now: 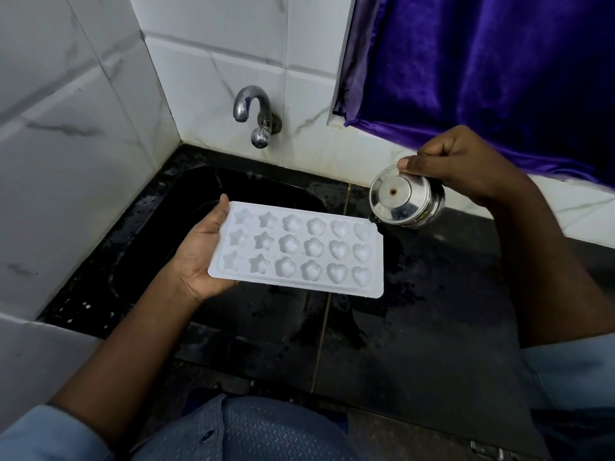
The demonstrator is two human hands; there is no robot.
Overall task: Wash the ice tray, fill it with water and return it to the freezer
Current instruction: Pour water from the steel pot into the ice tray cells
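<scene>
A white plastic ice tray (296, 249) with star, flower and heart moulds is held level over the black sink (186, 194). My left hand (199, 254) supports its left end, thumb up along the short edge and fingers hidden under the tray. My right hand (466, 164) grips a small steel cup (404, 201), tilted on its side so its base faces me. A thin stream of water runs from the cup's rim into the far right heart mould (364, 229).
A steel tap (251, 109) juts from the white tiled wall above the sink, with no water running from it. The black counter (432, 311) around the sink is wet. A purple curtain (482, 78) hangs at the upper right.
</scene>
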